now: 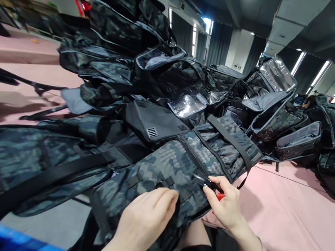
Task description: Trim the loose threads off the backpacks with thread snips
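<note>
A dark camouflage backpack (162, 159) lies slantwise across the front of the table and over my lap, with black webbing straps and zips on its face. My left hand (148, 214) is closed against its near part, just below a short black strap (166, 183); the fingertips are hidden, so the exact part gripped cannot be made out. In my right hand (227, 202) is a pair of thread snips (220, 196) with red and black handles. Their thin metal blade points left, close above the bag's fabric.
Many similar camouflage bags (176, 73) are heaped behind, several gaping with grey or silvery linings. A tall stack (116, 10) rises at the back left. Pink cloth (301, 208) covers the table on the right. A wide black strap (48, 182) curves across the lower left.
</note>
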A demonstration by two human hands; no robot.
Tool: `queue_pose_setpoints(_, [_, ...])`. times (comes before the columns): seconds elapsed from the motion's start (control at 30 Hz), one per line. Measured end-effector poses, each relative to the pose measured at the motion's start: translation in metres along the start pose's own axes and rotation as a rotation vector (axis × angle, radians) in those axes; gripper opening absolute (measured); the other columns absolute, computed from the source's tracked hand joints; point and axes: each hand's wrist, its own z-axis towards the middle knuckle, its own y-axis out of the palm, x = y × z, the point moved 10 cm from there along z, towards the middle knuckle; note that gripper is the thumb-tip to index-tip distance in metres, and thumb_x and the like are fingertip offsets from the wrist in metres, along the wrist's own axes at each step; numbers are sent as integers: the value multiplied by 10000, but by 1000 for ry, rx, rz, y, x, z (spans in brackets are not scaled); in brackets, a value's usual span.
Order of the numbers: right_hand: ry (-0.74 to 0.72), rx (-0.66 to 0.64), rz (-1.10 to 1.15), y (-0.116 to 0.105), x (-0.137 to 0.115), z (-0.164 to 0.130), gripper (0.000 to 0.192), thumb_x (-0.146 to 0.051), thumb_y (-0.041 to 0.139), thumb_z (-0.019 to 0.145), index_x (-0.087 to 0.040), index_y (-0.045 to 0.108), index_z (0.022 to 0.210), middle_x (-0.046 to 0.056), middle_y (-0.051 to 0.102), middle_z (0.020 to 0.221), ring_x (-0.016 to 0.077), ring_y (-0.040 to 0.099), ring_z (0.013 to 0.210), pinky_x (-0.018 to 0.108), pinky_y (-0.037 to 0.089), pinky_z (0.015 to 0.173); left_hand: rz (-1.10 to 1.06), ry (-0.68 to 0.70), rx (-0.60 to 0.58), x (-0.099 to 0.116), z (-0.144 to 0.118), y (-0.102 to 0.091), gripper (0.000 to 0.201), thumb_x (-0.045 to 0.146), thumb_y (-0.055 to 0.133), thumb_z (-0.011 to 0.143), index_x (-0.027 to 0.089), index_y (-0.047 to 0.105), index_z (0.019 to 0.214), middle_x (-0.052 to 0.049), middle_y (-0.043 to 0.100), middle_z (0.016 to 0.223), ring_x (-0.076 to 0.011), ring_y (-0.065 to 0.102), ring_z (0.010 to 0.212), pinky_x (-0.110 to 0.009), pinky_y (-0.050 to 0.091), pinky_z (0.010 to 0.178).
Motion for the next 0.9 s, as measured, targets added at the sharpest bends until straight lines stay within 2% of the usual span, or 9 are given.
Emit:
queue_pose_setpoints(0.1, [-21,-17,-9,2,-1,0,213,-317,564,823,-195,607,992,35,681,932,159,640,808,250,506,711,-172,-111,19,-17,-4,-4,98,167,451,864,179,543,829,-17,634,778,-120,600,680,-217,466,658])
queue_pose_setpoints(0.2, [-50,-57,-41,4,-8,-1,204,-310,570,821,-194,611,984,32,683,928,153,643,772,243,501,695,-254,-166,30,-25,-7,-6,85,196,463,863,184,541,831,-17,632,779,-123,607,705,-207,474,683])
queue_pose_setpoints(0.3, [-79,-170,-95,12,-21,-7,208,-321,567,827,-199,617,989,27,687,905,147,640,721,239,485,678,-286,-199,38,-28,-9,-7,87,214,470,859,185,550,838,-15,636,778,-125,612,708,-209,480,687])
queue_pose_setpoints(0.4, [-65,-302,-135,23,-28,-14,217,-335,556,839,-204,621,1000,21,689,882,152,645,757,235,467,690,-308,-212,36,-27,-10,-6,89,219,477,854,187,558,838,-10,636,771,-123,609,699,-209,482,672])
queue_pose_setpoints(0.47, [-36,-341,-153,28,-27,-16,224,-341,549,845,-203,622,1005,21,690,870,157,647,782,235,456,701,-315,-205,40,-25,-9,-7,85,214,480,851,185,560,842,-11,636,775,-122,608,703,-208,482,671])
queue_pose_setpoints(0.9, [-57,-314,-70,32,-24,-16,160,-302,541,840,-198,654,883,11,691,813,127,633,717,207,430,643,-357,-216,45,-24,-10,-9,86,226,492,848,188,569,838,-8,637,776,-119,610,703,-206,475,690])
